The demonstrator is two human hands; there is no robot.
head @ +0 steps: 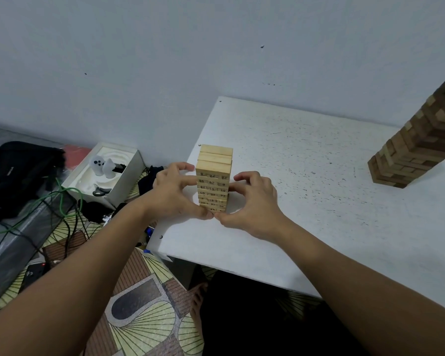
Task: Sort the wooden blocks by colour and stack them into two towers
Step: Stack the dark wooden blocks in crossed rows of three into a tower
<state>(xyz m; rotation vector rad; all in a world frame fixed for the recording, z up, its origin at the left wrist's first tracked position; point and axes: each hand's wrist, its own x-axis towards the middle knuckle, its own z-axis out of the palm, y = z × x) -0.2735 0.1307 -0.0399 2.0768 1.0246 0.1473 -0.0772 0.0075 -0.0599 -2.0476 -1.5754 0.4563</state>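
The light tower (213, 176) of numbered blocks stands upright near the left edge of the white table (306, 163), its long axis vertical. The left hand (176, 192) and right hand (252, 201) grip its two sides with curled fingers, thumbs meeting at its base. The dark tower (419, 140) stands well apart at the right, with bare table between them.

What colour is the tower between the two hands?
Pale yellowish wood with black numbers on the block ends, seen in the head view: the tower.
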